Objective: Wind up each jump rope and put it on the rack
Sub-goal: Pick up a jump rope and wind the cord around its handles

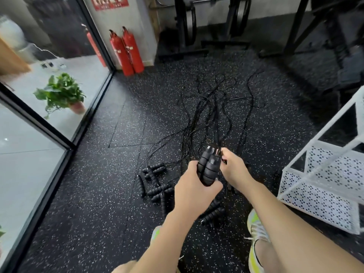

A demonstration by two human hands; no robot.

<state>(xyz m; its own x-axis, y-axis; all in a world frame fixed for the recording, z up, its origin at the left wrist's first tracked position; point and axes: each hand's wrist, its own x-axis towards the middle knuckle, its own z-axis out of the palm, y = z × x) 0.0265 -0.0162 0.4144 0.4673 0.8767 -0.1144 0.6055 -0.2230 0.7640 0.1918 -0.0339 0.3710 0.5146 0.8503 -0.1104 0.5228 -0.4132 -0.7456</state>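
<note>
The person's left hand (pixel 192 186) is wrapped around two black handles (pixel 207 167) of one jump rope, held side by side and pointing away. The right hand (pixel 234 167) pinches the thin black cord (pixel 219 133) right where it comes out of the handle tops.

The cord runs far out across the speckled floor (pixel 98 194) and gets mixed up with other cords there. More handles (pixel 155 184) lie in a pile near the person's feet, a little to the left. The white rack (pixel 323 186) with small holes stands on the right, close by.

The handles look bumpy and thick, so they should be easy to hold. The cord looks thin, light and floppy. It may slide through fingers and catch on the other cords. A good place to hold it is close to the handles, making loops bit by bit.
</note>
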